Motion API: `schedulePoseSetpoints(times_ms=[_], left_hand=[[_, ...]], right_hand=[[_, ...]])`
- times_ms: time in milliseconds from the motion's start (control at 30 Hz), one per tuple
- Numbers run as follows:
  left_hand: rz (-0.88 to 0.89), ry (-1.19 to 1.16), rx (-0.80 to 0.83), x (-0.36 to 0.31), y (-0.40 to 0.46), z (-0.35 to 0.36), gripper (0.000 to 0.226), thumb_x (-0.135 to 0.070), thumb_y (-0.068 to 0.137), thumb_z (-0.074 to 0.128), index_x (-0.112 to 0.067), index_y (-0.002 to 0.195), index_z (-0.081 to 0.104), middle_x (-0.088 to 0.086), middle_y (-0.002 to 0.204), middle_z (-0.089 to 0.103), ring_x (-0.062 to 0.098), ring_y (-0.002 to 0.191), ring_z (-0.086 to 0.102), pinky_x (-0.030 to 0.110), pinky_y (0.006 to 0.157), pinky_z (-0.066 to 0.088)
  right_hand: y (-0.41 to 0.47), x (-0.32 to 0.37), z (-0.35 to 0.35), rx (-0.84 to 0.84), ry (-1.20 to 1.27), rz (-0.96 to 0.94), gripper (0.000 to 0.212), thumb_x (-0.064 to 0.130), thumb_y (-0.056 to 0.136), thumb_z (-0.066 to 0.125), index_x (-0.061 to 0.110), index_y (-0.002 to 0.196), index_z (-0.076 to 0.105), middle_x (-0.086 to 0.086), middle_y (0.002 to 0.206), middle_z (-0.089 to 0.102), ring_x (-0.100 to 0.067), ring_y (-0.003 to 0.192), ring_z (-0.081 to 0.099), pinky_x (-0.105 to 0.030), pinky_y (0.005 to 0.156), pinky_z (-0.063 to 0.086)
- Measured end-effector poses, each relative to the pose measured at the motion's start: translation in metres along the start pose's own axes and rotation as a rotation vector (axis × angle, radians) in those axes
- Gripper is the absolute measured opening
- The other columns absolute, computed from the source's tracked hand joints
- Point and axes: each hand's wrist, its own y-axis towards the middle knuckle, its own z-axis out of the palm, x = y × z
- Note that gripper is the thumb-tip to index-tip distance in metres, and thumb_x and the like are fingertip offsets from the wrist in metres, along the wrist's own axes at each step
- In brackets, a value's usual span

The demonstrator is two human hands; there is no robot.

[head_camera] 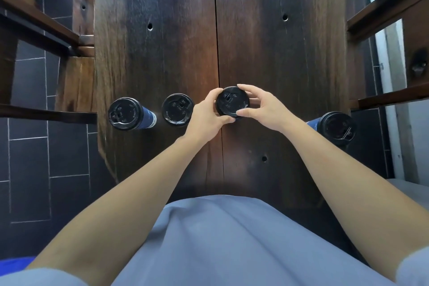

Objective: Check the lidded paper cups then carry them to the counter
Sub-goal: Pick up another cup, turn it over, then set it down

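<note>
Both hands around one black-lidded paper cup point(232, 102) at mid dark wooden surface point(278, 58), left grip point(207, 115) and right grip point(263, 105) pinching its lid rim, three more black-lidded blue paper cups point(177, 109) standing alongside

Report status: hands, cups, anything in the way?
Left hand and right hand grip third cup's black lid. Three other lidded cups stand on wooden table. Nothing in the way.

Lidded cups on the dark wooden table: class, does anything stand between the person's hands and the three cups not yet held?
Nothing visible does. Both hands, left and right, clasp the middle cup; bare table lies between them and the others.
</note>
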Motion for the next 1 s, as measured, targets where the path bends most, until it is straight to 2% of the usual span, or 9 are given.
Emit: schedulePoseSetpoints(times_ms=[133,200,300,367,500,600,700,900,1000], left_hand=[[0.015,0.0,0.015,0.001,-0.008,0.001,0.082,-0.013,0.082,0.092,-0.026,0.151,0.05,-0.005,0.135,0.068,0.021,0.117,0.071,0.048,0.103,0.059],[0.021,0.011,0.033,0.0,-0.011,0.003,0.087,-0.012,0.084,0.09,-0.026,0.157,0.045,-0.001,0.144,0.064,0.024,0.126,0.066,0.052,0.105,0.057],[0.021,0.045,0.047,-0.001,-0.013,0.005,0.092,-0.013,0.085,0.09,-0.028,0.161,0.041,0.004,0.145,0.059,0.026,0.128,0.063,0.052,0.108,0.055],[0.014,0.038,0.033,0.0,-0.013,0.007,0.09,-0.015,0.082,0.092,-0.029,0.157,0.046,0.003,0.141,0.059,0.025,0.125,0.062,0.051,0.109,0.054],[0.004,0.029,0.016,-0.001,-0.011,0.006,0.09,-0.018,0.075,0.097,-0.025,0.153,0.051,0.001,0.138,0.062,0.02,0.126,0.06,0.045,0.113,0.051],[0.011,0.006,0.01,0.0,-0.011,0.006,0.089,-0.017,0.076,0.097,-0.023,0.152,0.052,-0.001,0.143,0.063,0.02,0.129,0.061,0.045,0.114,0.05],[0.02,-0.008,-0.009,0.001,-0.012,0.008,0.085,-0.017,0.078,0.096,-0.022,0.151,0.053,-0.002,0.145,0.064,0.019,0.13,0.061,0.043,0.114,0.051],[-0.012,-0.089,-0.003,0.006,-0.014,0.007,0.085,-0.014,0.082,0.092,-0.025,0.156,0.051,-0.003,0.151,0.061,0.019,0.136,0.058,0.042,0.113,0.052],[-0.048,-0.15,0.038,0.011,-0.014,0.003,0.088,-0.009,0.086,0.088,-0.031,0.16,0.045,-0.003,0.153,0.058,0.026,0.139,0.058,0.048,0.099,0.061]], right_hand=[[-0.005,-0.008,0.005,-0.005,0.023,-0.003,0.062,0.017,0.09,0.08,0.038,0.14,0.05,0.028,0.121,0.059,0.005,0.107,0.059,0.005,0.072,0.04],[-0.007,-0.008,0.007,-0.005,0.02,-0.007,0.055,0.021,0.093,0.076,0.04,0.137,0.051,0.032,0.12,0.057,0.006,0.109,0.059,0.002,0.076,0.041],[-0.004,-0.005,0.012,-0.078,0.071,0.007,0.032,0.032,0.102,0.063,0.031,0.134,0.062,0.017,0.123,0.067,-0.005,0.115,0.062,-0.013,0.09,0.048],[0.005,0.003,0.021,-0.223,0.056,0.027,0.023,0.035,0.106,0.053,0.025,0.118,0.07,0.008,0.113,0.071,-0.007,0.105,0.065,-0.017,0.083,0.05],[0.028,0.021,0.046,-0.386,-0.046,0.115,0.04,0.039,0.109,0.036,0.019,0.094,0.067,0.0,0.095,0.068,-0.005,0.084,0.06,-0.021,0.067,0.042],[0.039,0.023,0.062,-0.43,-0.142,0.215,0.05,0.041,0.11,0.028,0.018,0.086,0.064,0.003,0.085,0.064,-0.004,0.071,0.054,-0.025,0.061,0.036],[0.046,0.024,0.07,-0.506,-0.249,0.283,0.052,0.043,0.111,0.025,0.023,0.077,0.059,0.01,0.071,0.055,0.001,0.06,0.045,-0.019,0.053,0.026],[0.051,0.023,0.072,-0.545,-0.362,0.289,0.053,0.042,0.11,0.022,0.023,0.073,0.055,0.011,0.065,0.05,-0.003,0.055,0.041,-0.024,0.052,0.025],[0.051,0.021,0.074,-0.574,-0.386,0.262,0.051,0.041,0.11,0.022,0.022,0.076,0.055,0.007,0.071,0.056,-0.012,0.06,0.048,-0.026,0.056,0.03]])
